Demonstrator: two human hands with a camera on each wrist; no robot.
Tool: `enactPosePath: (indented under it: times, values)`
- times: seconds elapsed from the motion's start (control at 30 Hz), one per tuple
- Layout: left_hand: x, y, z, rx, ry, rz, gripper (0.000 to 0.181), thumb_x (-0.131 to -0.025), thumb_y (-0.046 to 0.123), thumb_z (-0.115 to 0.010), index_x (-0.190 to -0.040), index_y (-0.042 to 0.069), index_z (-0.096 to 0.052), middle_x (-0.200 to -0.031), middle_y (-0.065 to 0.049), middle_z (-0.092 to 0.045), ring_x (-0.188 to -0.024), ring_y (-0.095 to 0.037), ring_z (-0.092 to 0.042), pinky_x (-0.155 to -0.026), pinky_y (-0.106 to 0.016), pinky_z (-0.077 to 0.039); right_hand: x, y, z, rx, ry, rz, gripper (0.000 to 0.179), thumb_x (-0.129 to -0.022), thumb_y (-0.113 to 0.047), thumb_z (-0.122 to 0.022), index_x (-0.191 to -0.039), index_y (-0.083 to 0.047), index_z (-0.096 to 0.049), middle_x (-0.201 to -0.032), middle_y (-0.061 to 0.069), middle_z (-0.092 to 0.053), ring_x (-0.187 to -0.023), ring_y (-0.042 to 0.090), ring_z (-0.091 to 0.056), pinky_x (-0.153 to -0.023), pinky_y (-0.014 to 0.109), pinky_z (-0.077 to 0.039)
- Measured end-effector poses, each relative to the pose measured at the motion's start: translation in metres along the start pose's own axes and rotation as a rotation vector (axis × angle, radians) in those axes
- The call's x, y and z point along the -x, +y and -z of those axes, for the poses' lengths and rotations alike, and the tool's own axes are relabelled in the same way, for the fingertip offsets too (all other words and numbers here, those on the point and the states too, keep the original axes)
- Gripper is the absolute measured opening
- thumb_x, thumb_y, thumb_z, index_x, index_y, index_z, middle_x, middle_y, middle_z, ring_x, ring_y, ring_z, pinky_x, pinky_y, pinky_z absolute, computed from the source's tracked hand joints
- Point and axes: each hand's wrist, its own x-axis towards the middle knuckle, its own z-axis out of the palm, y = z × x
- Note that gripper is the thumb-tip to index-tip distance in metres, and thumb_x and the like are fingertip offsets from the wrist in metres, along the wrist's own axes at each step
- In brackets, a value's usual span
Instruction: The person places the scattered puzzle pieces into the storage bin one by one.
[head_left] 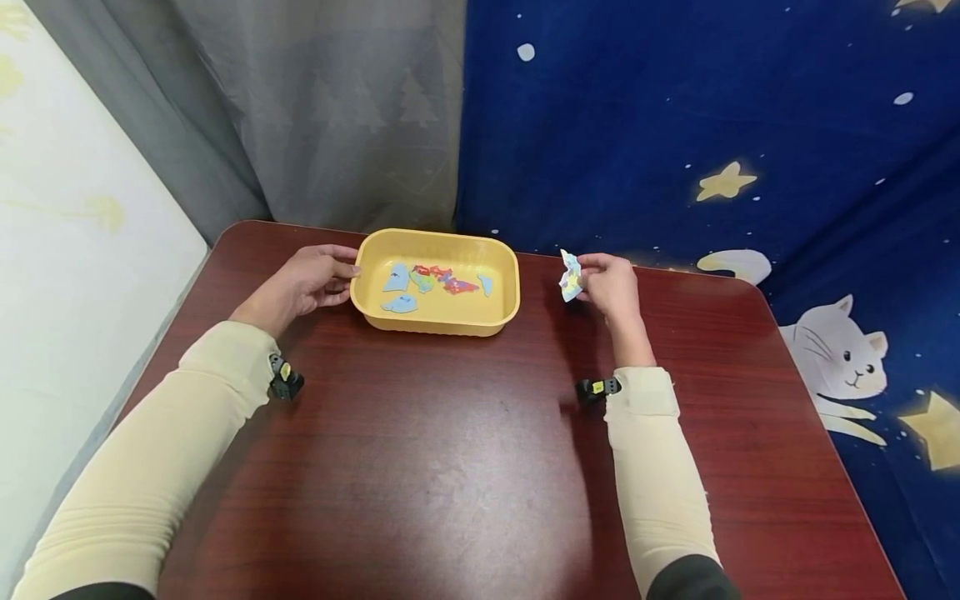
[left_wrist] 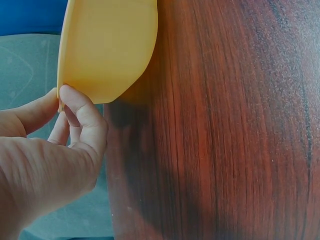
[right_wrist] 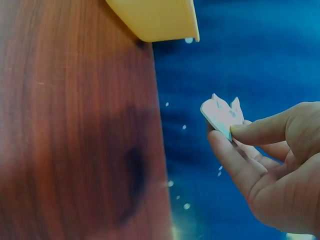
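At the far side of the table stands a yellow plastic basin (head_left: 435, 325). Its left rim is pinched between the thumb and fingers of my left hand (head_left: 311, 279), also plain in the left wrist view. Inside lie flat, irregular puzzle pieces, among them a light blue piece (head_left: 400, 303), a green piece (head_left: 422, 282) and a purple-red piece (head_left: 460, 286). To the right of the basin, my right hand (head_left: 611, 287) pinches pale blue and yellow puzzle pieces (right_wrist: 222, 117) between thumb and fingers, raised above the table. Whether it is one piece or a small stack, I cannot tell.
The reddish-brown wooden table (head_left: 450, 467) ends just behind the basin. Beyond its far edge hang a grey curtain (head_left: 337, 108) and a blue curtain (head_left: 637, 125) printed with stars and a cat. A white surface (head_left: 67, 208) borders the left side.
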Motion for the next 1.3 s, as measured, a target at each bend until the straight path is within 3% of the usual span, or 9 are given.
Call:
enactPosePath:
  times: [0.17, 0.43, 0.97, 1.3]
  values:
    - [0.001, 0.001, 0.0, -0.006, 0.001, 0.001, 0.042, -0.096, 0.013, -0.061, -0.136, 0.016, -0.048, -0.082, 0.001, -0.064, -0.068, -0.011, -0.06, -0.07, -0.026, -0.056, 0.004, -0.018, -0.005, 0.119, -0.024, 0.115, 0.034, -0.087, 0.005, -0.053, -0.117, -0.001, -0.068, -0.103, 0.02, -0.068, -0.073, 0.018, -0.063, -0.054, 0.019, -0.054]
    - [0.001, 0.0, 0.0, -0.004, 0.002, 0.007, 0.043, -0.096, 0.013, -0.061, -0.137, 0.016, -0.048, -0.085, 0.001, -0.064, -0.069, -0.011, -0.06, -0.071, -0.026, -0.056, 0.009, -0.045, -0.022, 0.196, -0.071, 0.217, 0.033, -0.087, 0.003, -0.054, -0.116, -0.002, -0.068, -0.099, 0.019, -0.07, -0.078, 0.03, -0.067, -0.062, 0.03, -0.058]
    - [0.001, 0.002, -0.001, -0.008, 0.003, 0.01, 0.046, -0.096, 0.014, -0.06, -0.14, 0.015, -0.046, -0.091, -0.001, -0.063, -0.07, -0.012, -0.06, -0.071, -0.026, -0.057, 0.019, -0.069, -0.086, 0.233, -0.246, 0.233, 0.032, -0.086, 0.004, -0.057, -0.114, -0.006, -0.069, -0.098, 0.013, -0.067, -0.081, 0.019, -0.062, -0.065, 0.029, -0.058]
    - [0.0, 0.001, 0.001, -0.012, 0.012, 0.007, 0.044, -0.096, 0.014, -0.061, -0.138, 0.015, -0.048, -0.092, -0.001, -0.062, -0.07, -0.013, -0.059, -0.069, -0.025, -0.056, 0.023, -0.07, -0.121, 0.334, -0.35, 0.259, 0.036, -0.081, 0.007, -0.055, -0.112, -0.003, -0.068, -0.092, 0.013, -0.066, -0.074, 0.017, -0.059, -0.056, 0.022, -0.052]
